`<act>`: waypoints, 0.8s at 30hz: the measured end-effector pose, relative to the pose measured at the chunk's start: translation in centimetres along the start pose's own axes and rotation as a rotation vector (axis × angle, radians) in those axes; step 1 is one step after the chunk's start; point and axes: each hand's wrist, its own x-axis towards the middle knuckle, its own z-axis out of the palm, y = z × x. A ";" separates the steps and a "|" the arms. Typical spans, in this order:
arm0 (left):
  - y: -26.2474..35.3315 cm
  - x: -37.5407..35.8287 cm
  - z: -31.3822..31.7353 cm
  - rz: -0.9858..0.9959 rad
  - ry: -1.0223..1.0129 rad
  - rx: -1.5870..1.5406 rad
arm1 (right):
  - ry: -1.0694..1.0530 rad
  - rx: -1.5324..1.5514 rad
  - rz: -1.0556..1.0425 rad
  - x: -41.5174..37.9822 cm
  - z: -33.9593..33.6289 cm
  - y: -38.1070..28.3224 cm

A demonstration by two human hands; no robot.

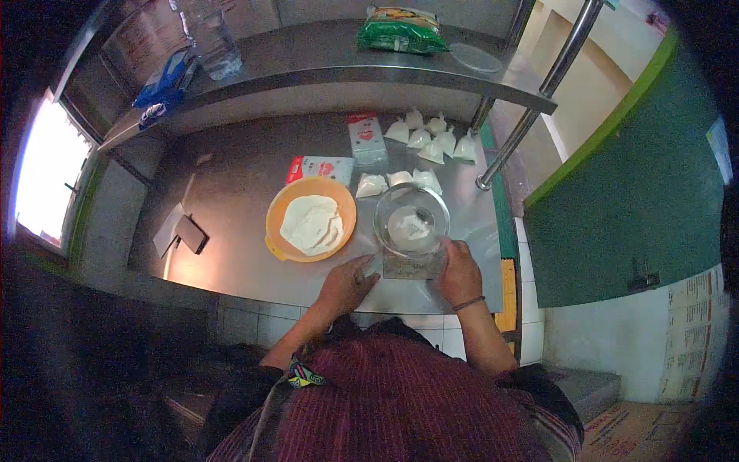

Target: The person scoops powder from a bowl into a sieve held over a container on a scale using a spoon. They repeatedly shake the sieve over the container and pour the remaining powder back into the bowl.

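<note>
A round metal bowl point(381, 231) with some white powder in it stands on the steel table, just beyond my hands. In front of the bowl shows a flat, dull metal plate point(408, 268), perhaps a scale. My left hand point(346, 286) is at the plate's left, fingers closed; a faint clear edge, maybe thin plastic, shows at the fingertips. Close to the bowl's right lower rim, my right hand point(460, 275) has its fingers bent together, and what they hold is hidden. Left of the bowl sits an orange basin point(272, 231) heaped with white powder point(312, 223).
Several tied bags of white powder point(431, 146) stand at the back right, with more bags point(372, 185) behind the bowl. Red-and-white packets point(366, 138) lie nearby. A phone-like dark object point(192, 233) is at left. Overhead runs a steel shelf point(308, 77) holding a green packet point(400, 32).
</note>
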 end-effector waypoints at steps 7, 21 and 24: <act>-1.3 0.2 0.7 0.176 0.104 0.040 | 0.011 0.098 0.016 -0.5 0.8 0.0; -2.1 0.5 1.1 0.103 0.057 0.039 | -0.092 -0.008 -0.010 -1.2 0.9 -0.2; -2.4 0.6 1.1 0.100 0.027 0.078 | 0.009 0.041 -0.029 -0.2 0.6 -0.1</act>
